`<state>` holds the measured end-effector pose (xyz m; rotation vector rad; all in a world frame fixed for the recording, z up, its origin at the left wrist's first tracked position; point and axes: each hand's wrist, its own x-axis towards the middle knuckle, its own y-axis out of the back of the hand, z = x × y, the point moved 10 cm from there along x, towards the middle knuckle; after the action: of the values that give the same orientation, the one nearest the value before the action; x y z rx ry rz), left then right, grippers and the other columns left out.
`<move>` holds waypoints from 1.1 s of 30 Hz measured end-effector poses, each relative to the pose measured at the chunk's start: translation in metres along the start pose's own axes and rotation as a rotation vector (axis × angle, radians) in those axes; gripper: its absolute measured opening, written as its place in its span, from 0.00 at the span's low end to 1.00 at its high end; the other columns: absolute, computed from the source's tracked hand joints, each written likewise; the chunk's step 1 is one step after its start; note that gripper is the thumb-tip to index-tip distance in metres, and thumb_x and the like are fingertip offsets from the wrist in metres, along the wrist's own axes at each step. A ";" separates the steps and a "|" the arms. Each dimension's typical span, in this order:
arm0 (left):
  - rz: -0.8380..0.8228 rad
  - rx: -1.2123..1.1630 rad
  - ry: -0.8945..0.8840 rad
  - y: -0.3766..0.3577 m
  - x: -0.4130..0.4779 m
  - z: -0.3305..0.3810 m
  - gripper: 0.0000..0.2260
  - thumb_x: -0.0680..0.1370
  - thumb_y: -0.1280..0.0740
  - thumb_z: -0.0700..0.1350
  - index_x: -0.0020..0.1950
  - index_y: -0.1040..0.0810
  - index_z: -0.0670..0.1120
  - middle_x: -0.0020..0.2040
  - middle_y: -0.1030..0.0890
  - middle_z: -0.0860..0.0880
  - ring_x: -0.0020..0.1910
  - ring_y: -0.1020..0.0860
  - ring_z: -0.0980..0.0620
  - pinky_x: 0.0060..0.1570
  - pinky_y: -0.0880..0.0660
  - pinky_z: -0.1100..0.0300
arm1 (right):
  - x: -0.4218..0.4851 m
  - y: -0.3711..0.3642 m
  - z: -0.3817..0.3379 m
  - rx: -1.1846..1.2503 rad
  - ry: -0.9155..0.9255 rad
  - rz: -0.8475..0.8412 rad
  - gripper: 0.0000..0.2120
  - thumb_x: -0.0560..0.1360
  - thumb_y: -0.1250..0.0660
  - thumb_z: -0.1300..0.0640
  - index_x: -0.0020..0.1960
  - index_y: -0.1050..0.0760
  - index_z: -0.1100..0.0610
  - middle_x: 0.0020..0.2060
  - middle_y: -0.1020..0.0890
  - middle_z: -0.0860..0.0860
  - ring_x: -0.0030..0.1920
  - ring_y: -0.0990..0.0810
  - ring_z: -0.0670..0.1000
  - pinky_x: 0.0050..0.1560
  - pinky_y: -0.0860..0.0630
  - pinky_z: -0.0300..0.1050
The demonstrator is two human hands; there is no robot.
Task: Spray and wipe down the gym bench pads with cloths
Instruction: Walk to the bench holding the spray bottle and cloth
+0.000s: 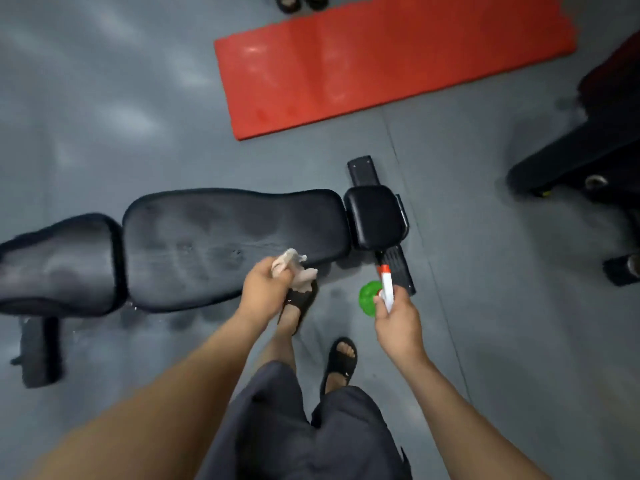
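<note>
A black gym bench lies across the view with three pads: a long middle pad (221, 244) that looks wet and streaked, a shorter pad (59, 265) at the left, and a small glossy pad (375, 216) at the right. My left hand (265, 289) grips a crumpled pale cloth (294, 270) just off the near right corner of the long pad. My right hand (398, 323) holds a spray bottle (385, 284) with a white and red head and a green body, its nozzle pointing toward the small pad.
A red exercise mat (381, 60) lies on the grey floor beyond the bench. Another black machine (585, 147) stands at the right edge. The bench's foot bar (398, 268) sits near my sandalled feet (341, 358). A second pair of sandals (301, 1) shows at the top.
</note>
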<state>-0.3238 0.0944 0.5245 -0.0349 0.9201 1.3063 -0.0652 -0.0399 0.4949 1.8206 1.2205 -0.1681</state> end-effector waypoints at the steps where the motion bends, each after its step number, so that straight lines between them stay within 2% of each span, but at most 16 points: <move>1: 0.040 -0.048 0.022 0.014 -0.006 -0.005 0.08 0.80 0.34 0.40 0.41 0.26 0.47 0.39 0.21 0.51 0.39 0.23 0.55 0.35 0.30 0.64 | -0.002 0.003 -0.010 -0.016 0.040 -0.012 0.10 0.82 0.35 0.56 0.59 0.26 0.61 0.45 0.20 0.55 0.48 0.21 0.61 0.40 0.38 0.44; 4: 0.203 -0.078 0.063 0.084 -0.045 -0.028 0.01 0.79 0.37 0.38 0.49 0.28 0.43 0.42 0.22 0.50 0.40 0.24 0.53 0.34 0.31 0.63 | -0.022 -0.011 -0.053 -0.087 0.185 -0.108 0.09 0.82 0.34 0.54 0.57 0.24 0.58 0.45 0.20 0.53 0.48 0.21 0.60 0.42 0.33 0.47; 6: 0.291 -0.095 0.099 0.124 -0.065 -0.050 0.08 0.78 0.38 0.38 0.56 0.31 0.43 0.46 0.24 0.50 0.44 0.25 0.50 0.39 0.31 0.59 | -0.034 -0.023 -0.080 -0.135 0.261 -0.153 0.09 0.81 0.34 0.52 0.58 0.23 0.56 0.47 0.18 0.54 0.49 0.20 0.59 0.46 0.27 0.50; 9: 0.399 -0.202 0.111 0.183 -0.096 -0.087 0.15 0.76 0.39 0.41 0.63 0.32 0.47 0.48 0.24 0.52 0.46 0.25 0.51 0.45 0.29 0.57 | -0.062 -0.054 -0.125 -0.173 0.371 -0.240 0.08 0.80 0.32 0.51 0.56 0.21 0.53 0.47 0.18 0.51 0.48 0.21 0.55 0.49 0.26 0.49; 10: 0.419 -0.237 0.109 0.202 -0.107 -0.100 0.16 0.74 0.40 0.41 0.62 0.29 0.50 0.47 0.23 0.54 0.44 0.25 0.52 0.44 0.28 0.59 | -0.072 -0.068 -0.140 -0.180 0.415 -0.274 0.06 0.80 0.32 0.51 0.53 0.20 0.52 0.45 0.18 0.50 0.47 0.21 0.54 0.47 0.27 0.48; 12: 0.417 -0.275 0.145 0.230 -0.124 -0.126 0.14 0.75 0.41 0.37 0.53 0.22 0.51 0.41 0.21 0.54 0.37 0.26 0.52 0.35 0.30 0.64 | -0.094 -0.096 -0.170 -0.201 0.510 -0.337 0.05 0.79 0.29 0.53 0.51 0.19 0.53 0.43 0.21 0.51 0.44 0.22 0.51 0.45 0.30 0.43; 14: 0.433 -0.332 0.210 0.256 -0.142 -0.151 0.12 0.75 0.42 0.36 0.45 0.20 0.49 0.35 0.23 0.50 0.31 0.28 0.50 0.27 0.32 0.64 | -0.116 -0.125 -0.198 -0.229 0.595 -0.399 0.07 0.77 0.27 0.54 0.53 0.17 0.54 0.44 0.25 0.53 0.45 0.25 0.43 0.46 0.32 0.32; 17: 0.541 -0.446 0.276 0.311 -0.177 -0.194 0.08 0.67 0.40 0.47 0.38 0.22 0.47 0.30 0.26 0.50 0.29 0.29 0.50 0.26 0.32 0.63 | -0.157 -0.182 -0.237 -0.252 0.646 -0.521 0.06 0.76 0.25 0.53 0.51 0.17 0.54 0.49 0.26 0.52 0.51 0.27 0.36 0.52 0.33 0.26; 19: 0.586 -0.489 0.296 0.349 -0.197 -0.222 0.06 0.66 0.39 0.49 0.35 0.27 0.47 0.28 0.29 0.53 0.29 0.31 0.52 0.27 0.34 0.62 | -0.191 -0.227 -0.262 -0.224 0.641 -0.645 0.05 0.76 0.26 0.53 0.50 0.17 0.53 0.53 0.23 0.49 0.53 0.24 0.37 0.55 0.29 0.31; 21: 0.612 -0.503 0.291 0.389 -0.210 -0.251 0.06 0.70 0.37 0.48 0.35 0.31 0.48 0.30 0.31 0.53 0.29 0.33 0.53 0.28 0.36 0.60 | -0.231 -0.269 -0.288 -0.185 0.614 -0.754 0.05 0.79 0.28 0.52 0.52 0.18 0.52 0.51 0.17 0.48 0.50 0.21 0.41 0.53 0.25 0.38; 23: 0.623 -0.490 0.295 0.431 -0.220 -0.279 0.08 0.75 0.35 0.46 0.38 0.30 0.48 0.32 0.30 0.51 0.29 0.30 0.54 0.29 0.34 0.60 | -0.275 -0.310 -0.315 -0.156 0.597 -0.834 0.09 0.82 0.33 0.50 0.54 0.19 0.54 0.50 0.14 0.48 0.49 0.19 0.44 0.54 0.24 0.41; 25: 0.632 -0.502 0.289 0.468 -0.227 -0.302 0.05 0.75 0.35 0.48 0.42 0.27 0.49 0.36 0.26 0.51 0.34 0.28 0.52 0.35 0.31 0.59 | -0.314 -0.343 -0.341 -0.124 0.607 -0.879 0.13 0.84 0.39 0.46 0.54 0.21 0.54 0.50 0.13 0.47 0.50 0.17 0.44 0.57 0.23 0.43; 27: 0.675 -0.564 0.271 0.507 -0.237 -0.321 0.06 0.71 0.35 0.52 0.45 0.24 0.52 0.39 0.24 0.52 0.39 0.27 0.50 0.41 0.29 0.56 | -0.349 -0.378 -0.365 -0.124 0.631 -0.901 0.17 0.84 0.44 0.41 0.52 0.21 0.51 0.47 0.13 0.47 0.49 0.17 0.48 0.56 0.23 0.47; 28: 0.696 -0.592 0.257 0.528 -0.243 -0.331 0.05 0.73 0.34 0.52 0.46 0.24 0.52 0.40 0.24 0.52 0.40 0.27 0.50 0.44 0.29 0.55 | -0.368 -0.397 -0.378 -0.147 0.643 -0.901 0.21 0.84 0.46 0.40 0.51 0.21 0.52 0.45 0.13 0.49 0.48 0.16 0.51 0.56 0.23 0.49; 31: 0.732 -0.655 0.200 0.581 -0.253 -0.345 0.03 0.81 0.35 0.45 0.50 0.23 0.48 0.42 0.24 0.51 0.42 0.27 0.52 0.44 0.31 0.56 | -0.411 -0.439 -0.415 -0.209 0.703 -0.901 0.26 0.82 0.47 0.37 0.48 0.20 0.56 0.39 0.14 0.51 0.44 0.17 0.54 0.55 0.23 0.54; 33: 0.758 -0.678 0.167 0.620 -0.264 -0.352 0.04 0.81 0.35 0.44 0.52 0.22 0.46 0.43 0.23 0.51 0.42 0.26 0.52 0.43 0.30 0.57 | -0.440 -0.464 -0.440 -0.223 0.746 -0.909 0.23 0.83 0.45 0.38 0.47 0.20 0.53 0.39 0.15 0.53 0.43 0.17 0.52 0.56 0.22 0.56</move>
<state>-1.0272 -0.1012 0.7357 -0.3541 0.5954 2.3111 -0.8063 0.0366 0.7115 1.0194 2.4253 0.1639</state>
